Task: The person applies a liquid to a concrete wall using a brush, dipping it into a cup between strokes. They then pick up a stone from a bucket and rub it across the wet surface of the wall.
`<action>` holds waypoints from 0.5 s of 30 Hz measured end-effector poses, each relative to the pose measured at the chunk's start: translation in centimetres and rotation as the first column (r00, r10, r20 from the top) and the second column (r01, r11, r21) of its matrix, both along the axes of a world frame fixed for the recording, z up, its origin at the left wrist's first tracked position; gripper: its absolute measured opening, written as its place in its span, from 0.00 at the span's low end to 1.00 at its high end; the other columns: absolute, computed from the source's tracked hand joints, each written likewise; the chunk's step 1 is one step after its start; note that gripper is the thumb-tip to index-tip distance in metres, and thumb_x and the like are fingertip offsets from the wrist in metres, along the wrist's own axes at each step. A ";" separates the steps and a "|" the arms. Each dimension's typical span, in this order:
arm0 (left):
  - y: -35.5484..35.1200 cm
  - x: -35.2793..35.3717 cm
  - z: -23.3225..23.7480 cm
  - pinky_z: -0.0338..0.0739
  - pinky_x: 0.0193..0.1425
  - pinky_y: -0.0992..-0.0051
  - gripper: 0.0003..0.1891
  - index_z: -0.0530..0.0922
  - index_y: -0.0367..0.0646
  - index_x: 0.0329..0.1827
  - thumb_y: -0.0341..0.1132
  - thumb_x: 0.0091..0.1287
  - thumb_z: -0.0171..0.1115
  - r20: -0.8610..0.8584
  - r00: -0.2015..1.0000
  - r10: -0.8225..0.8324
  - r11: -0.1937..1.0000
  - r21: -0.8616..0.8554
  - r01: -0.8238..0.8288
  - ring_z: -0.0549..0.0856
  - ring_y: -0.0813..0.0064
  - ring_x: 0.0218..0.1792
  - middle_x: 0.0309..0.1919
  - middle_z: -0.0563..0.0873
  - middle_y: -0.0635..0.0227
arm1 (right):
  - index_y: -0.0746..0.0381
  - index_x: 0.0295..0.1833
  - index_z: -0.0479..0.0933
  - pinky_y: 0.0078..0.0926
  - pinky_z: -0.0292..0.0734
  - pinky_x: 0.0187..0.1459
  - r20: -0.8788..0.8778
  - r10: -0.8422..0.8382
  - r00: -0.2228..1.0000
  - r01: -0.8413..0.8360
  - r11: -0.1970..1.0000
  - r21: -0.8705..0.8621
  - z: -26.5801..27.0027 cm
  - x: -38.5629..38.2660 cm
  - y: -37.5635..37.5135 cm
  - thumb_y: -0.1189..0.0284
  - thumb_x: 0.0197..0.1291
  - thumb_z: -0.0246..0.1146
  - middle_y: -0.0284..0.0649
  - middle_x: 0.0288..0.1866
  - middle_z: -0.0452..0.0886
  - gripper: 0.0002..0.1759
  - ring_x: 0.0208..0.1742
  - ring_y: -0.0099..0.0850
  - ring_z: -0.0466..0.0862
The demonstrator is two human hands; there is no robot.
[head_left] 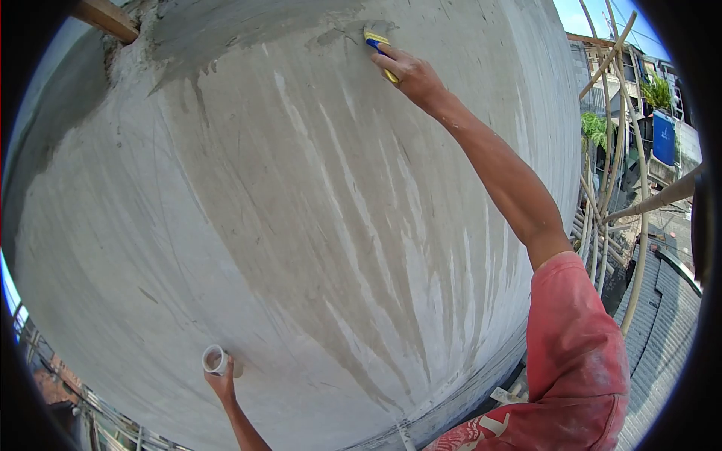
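My right hand [410, 74] is raised near the top of a grey plastered wall [263, 188], closed around the handle of a brush [375, 37] with yellow bristles and a blue and yellow body. The bristles touch a dark, wet-looking patch of the wall. Low on the left, my left hand [222, 382] holds a small whitish cup [215, 359] close to the wall, its open mouth facing me. What is inside the cup is hard to make out. Wet streaks run down the wall between my hands.
A wooden beam [107, 19] sticks out at the upper left. Bamboo scaffolding poles [641, 188] stand on the right, with a blue barrel [664, 137] and a corrugated roof [654, 331] beyond them. More poles show at the lower left.
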State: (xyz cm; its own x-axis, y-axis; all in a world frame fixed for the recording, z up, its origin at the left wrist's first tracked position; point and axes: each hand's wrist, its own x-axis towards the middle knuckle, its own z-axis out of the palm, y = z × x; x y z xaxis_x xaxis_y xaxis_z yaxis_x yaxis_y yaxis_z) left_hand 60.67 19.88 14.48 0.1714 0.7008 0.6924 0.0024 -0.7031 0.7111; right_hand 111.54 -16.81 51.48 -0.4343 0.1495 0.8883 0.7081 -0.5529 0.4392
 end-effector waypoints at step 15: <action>-7.1 1.4 -1.4 0.72 0.57 0.69 0.28 0.73 0.32 0.54 0.33 0.52 0.74 0.022 1.000 0.005 0.997 -0.074 -0.004 0.80 0.66 0.50 0.48 0.81 0.57 | 0.49 0.52 0.73 0.30 0.81 0.53 -0.018 -0.003 1.000 0.001 0.988 -0.154 -4.5 -1.8 -1.5 0.78 0.60 0.59 0.40 0.63 0.74 0.17 0.57 0.37 0.79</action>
State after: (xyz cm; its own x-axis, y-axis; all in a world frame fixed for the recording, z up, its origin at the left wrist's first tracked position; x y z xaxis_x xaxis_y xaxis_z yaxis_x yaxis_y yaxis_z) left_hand 62.03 12.77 13.04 0.1535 0.7508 0.6425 -0.0108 -0.6488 0.7608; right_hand 109.72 -18.31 46.98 -0.4183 0.2858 0.8622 0.7155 -0.4811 0.5066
